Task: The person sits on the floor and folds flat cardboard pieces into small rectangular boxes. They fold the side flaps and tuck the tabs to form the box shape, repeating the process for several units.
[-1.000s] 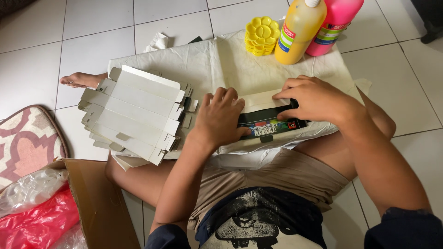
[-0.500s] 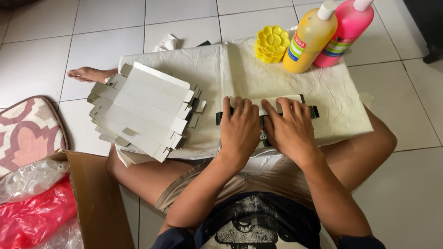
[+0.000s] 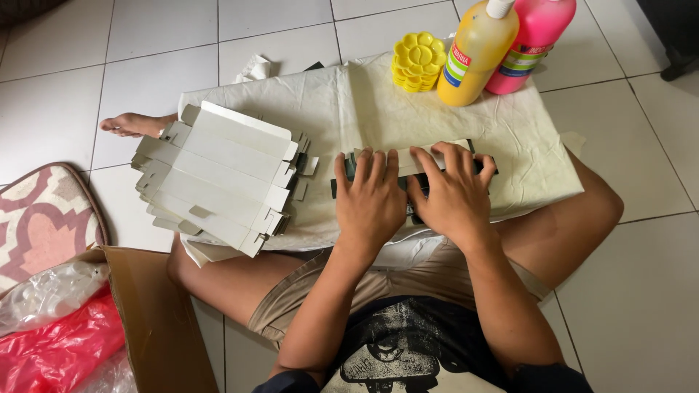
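I see both hands pressed flat on a folded carton blank [image 3: 437, 156], which lies on the cream cloth-covered board [image 3: 510, 131] across my lap, near the board's near edge. My left hand [image 3: 371, 200] rests palm-down with fingers extended and slightly spread, nothing clenched. My right hand [image 3: 455, 193] lies just beside it, touching it at the thumb side, fingers likewise extended over the blank — pressing, not gripping. The hands cover most of the blank; only its pale top flap and dark ends show past the fingertips.

Relative to the board:
- A stack of flat white carton blanks [image 3: 218, 175] occupies its left part and overhangs the left edge.
- A stack of yellow flower-shaped palettes [image 3: 418, 62] sits at the far edge.
- A yellow bottle [image 3: 477, 54] and a pink bottle [image 3: 528, 44] stand upright just right of the palettes, touching each other.
- A brown cardboard box [image 3: 153, 320] with red plastic [image 3: 51, 353] inside stands on the floor to the near left, beside a patterned mat [image 3: 40, 222].

Nothing lies between the hands and the stack.
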